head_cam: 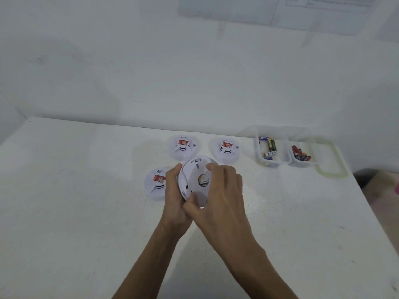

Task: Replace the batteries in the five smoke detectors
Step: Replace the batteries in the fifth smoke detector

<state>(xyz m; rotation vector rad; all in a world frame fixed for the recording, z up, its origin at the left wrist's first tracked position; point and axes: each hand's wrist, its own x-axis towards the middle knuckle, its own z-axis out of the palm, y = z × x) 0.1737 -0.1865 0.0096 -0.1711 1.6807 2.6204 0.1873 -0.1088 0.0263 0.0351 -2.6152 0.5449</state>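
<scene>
Above the table, smoke detector (back showing) between left hand and right hand, both curled round its rim.

Open table at the left and front; clutter along the far edge.
The table shows bare surface along its left and near edges. Near the far edge a smoke detector and a second smoke detector sit side by side. A third smoke detector lies just left of the held detector, which the left hand and right hand grip mid-table. A green-battery tub, a red-battery tub and a loose lid crowd the far right corner, near the wall.
</scene>
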